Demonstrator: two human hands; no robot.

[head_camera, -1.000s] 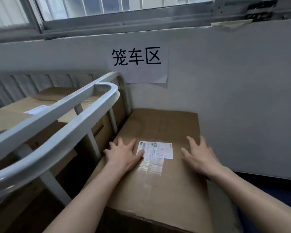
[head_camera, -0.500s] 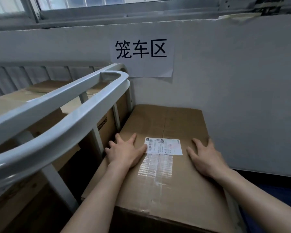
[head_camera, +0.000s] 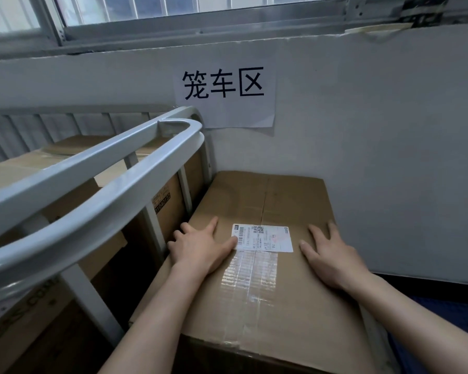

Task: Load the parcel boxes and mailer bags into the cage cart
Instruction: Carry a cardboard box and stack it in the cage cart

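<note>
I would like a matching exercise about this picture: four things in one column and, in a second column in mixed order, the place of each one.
Things
1. left hand
2. right hand
3. shipping label
4. paper sign

Places
A. taped on the white wall
B. flat on the box top, right of the label
C. stuck near the middle of the box top
D. on the box top, thumb at the label's left edge

Pairs: 1-D, 2-B, 3-C, 4-A
</note>
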